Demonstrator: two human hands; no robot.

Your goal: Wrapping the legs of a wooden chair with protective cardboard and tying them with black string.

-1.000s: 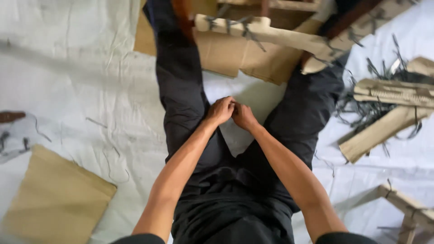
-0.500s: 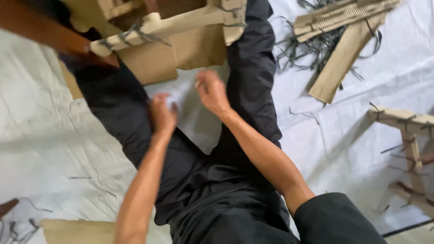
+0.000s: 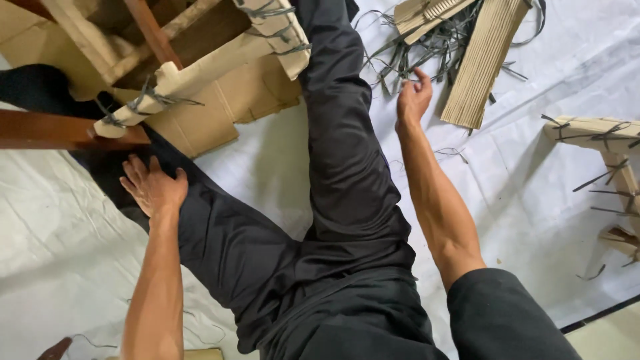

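Note:
I sit on a white sheet (image 3: 53, 220) with my legs in black trousers (image 3: 340, 153) stretched out. My left hand (image 3: 153, 187) lies flat, fingers spread, on my left leg beside a wooden frame wrapped in cardboard (image 3: 193, 73) and tied with dark strips. My right hand (image 3: 413, 97) reaches out past my right leg, fingers apart, at the edge of a pile of dark strips (image 3: 427, 47). It holds nothing that I can see. A roll of corrugated cardboard (image 3: 483, 60) lies just right of that hand.
A brown wooden bar (image 3: 40, 130) crosses at the left under the frame. Another cardboard-wrapped frame piece (image 3: 600, 133) tied with strips lies at the right edge. Flat cardboard (image 3: 220, 113) lies under the near frame. Loose strips are scattered on the sheet.
My hands were together between my legs, then parted. The left one dropped onto my left leg and the right one reached out to the strip pile. The view swung right.

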